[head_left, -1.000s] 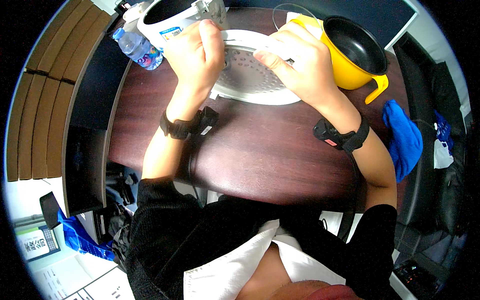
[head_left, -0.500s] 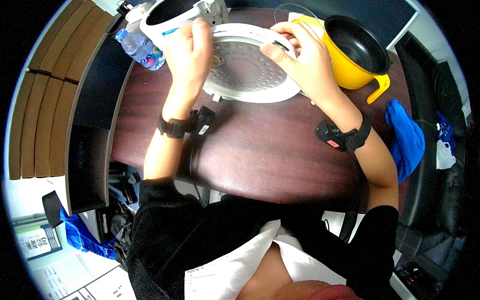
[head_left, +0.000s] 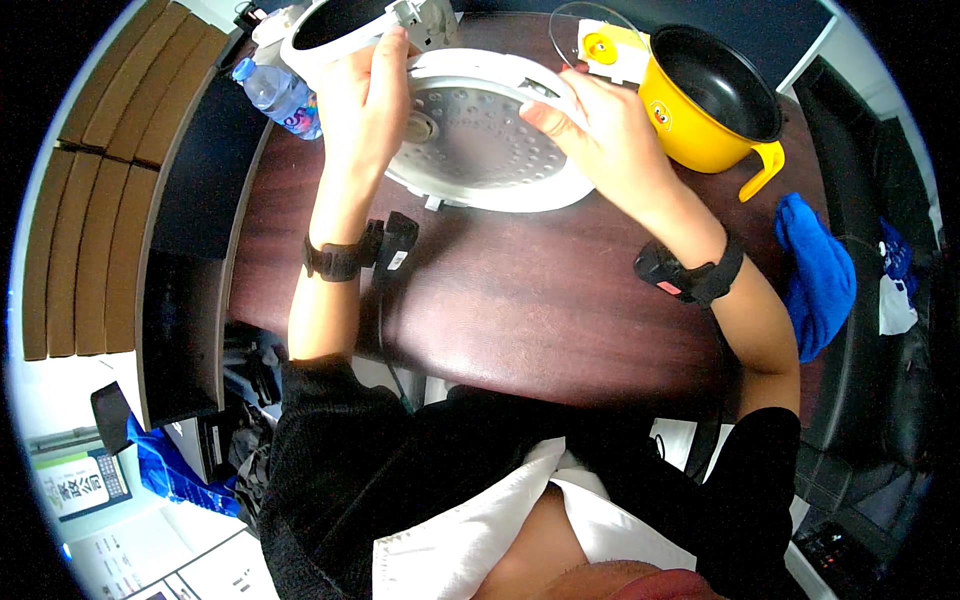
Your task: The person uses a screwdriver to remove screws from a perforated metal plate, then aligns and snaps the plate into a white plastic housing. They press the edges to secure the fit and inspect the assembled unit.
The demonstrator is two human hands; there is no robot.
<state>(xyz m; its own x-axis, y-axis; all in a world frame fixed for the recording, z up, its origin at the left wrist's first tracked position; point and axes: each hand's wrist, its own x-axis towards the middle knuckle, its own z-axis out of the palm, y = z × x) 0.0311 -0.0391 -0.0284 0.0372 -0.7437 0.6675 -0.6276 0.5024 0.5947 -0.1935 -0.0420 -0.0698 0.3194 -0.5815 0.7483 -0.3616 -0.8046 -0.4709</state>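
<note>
Seen from above, the left hand, upper centre of the frame, has its fingers curled and pinching the left rim of a round white lid; the right hand, just right of it, grips the lid's upper right rim, thumb on top and fingers wrapped over the edge. Both wrists wear black bands. The lid lies in the upper middle of the frame, its inner face toward the camera: pale plastic around a dull metal plate dotted with small holes and a central knob. Compared with a second ago it shows more of that face and sits lower and flatter toward the table, while the hands have parted to opposite rims; by the look of it the lid is being turned over or lowered rather than lifted. Beyond the left hand, at the top edge, stands a white cooker with a dark, open mouth. At upper left a clear plastic bottle lies on its side. At upper right sits a glossy yellow pot with a black inside and a stub handle. A soft blue cloth hangs at the right edge of the dark, polished wood table.
</note>
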